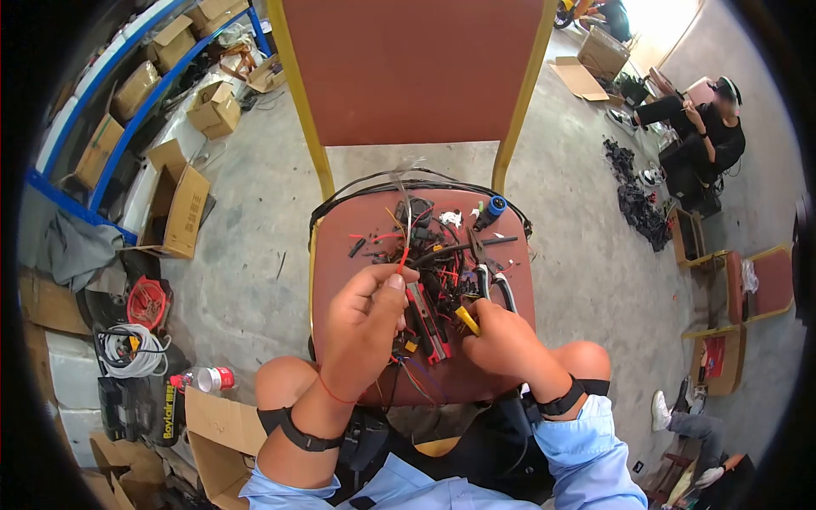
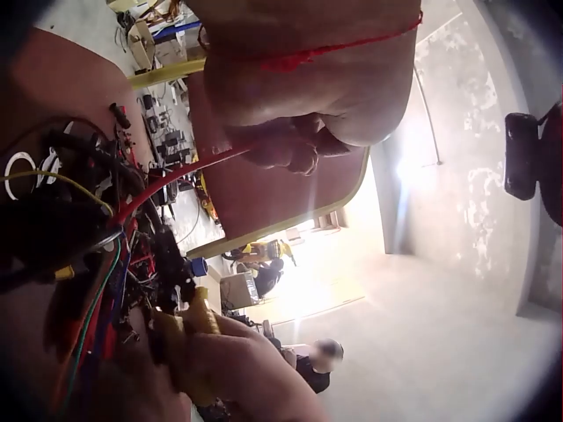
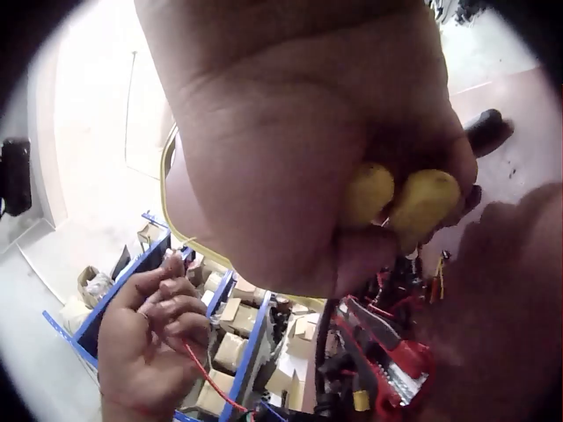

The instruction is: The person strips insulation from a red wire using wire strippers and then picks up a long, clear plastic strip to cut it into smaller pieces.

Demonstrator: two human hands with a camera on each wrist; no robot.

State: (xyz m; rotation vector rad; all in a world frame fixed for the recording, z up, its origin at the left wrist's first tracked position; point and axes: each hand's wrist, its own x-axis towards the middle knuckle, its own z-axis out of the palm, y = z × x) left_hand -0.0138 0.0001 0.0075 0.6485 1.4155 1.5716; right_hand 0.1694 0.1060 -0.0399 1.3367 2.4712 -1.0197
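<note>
My left hand (image 1: 370, 306) pinches a red wire (image 2: 176, 176) between thumb and fingers above the chair seat (image 1: 340, 246). The wire runs down into a tangle of wires (image 1: 433, 263) on the seat. Around the yellow handles (image 3: 422, 198) of a hand tool, my right hand (image 1: 506, 340) is curled, low over the seat's right side; the tool's head is largely hidden. Close by lie pliers (image 1: 483, 270) with black-and-white handles. A red-and-black tool (image 1: 429, 327) rests between the two hands.
A blue connector (image 1: 495, 206) and white scraps (image 1: 450, 218) lie on the seat; a black cable (image 1: 365, 189) loops along its back edge. Boxes and a blue shelf (image 1: 127, 136) stand left. A seated person (image 1: 714, 136) is at the right.
</note>
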